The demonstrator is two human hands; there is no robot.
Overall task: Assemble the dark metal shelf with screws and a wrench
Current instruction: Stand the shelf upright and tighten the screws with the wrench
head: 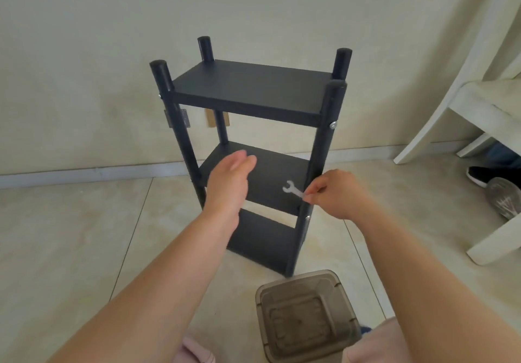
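We take the shelf (248, 125) as our landmark: it stands upright on the floor (70, 235) straight ahead of us, its long axis vertical, its back toward the wall (253, 4).

Working from the left, our left hand (229, 178) reaches in toward the middle board with fingers loose and nothing in it; we cannot tell whether it touches the board. Our right hand (335, 193) sits just beside the shelf's front right post and pinches one end of the wrench (293, 189), whose open end points up and left over the middle board. So the right hand is the nearer one to that post and its screws.

We judge the coming move turns on that: the nearest screw (308, 217) lies just below the wrench on the same post, so the tool must drop and turn toward it.

Counting: we see one shelf with three boards and four posts, each capped at the top. We make out two screws on the right post and one on the left post; others may be hidden. One wrench. One bin (307, 317) stands in front of the shelf, near us. To the shelf's right stands a chair (479, 100), with two shoes (496, 185) under it.
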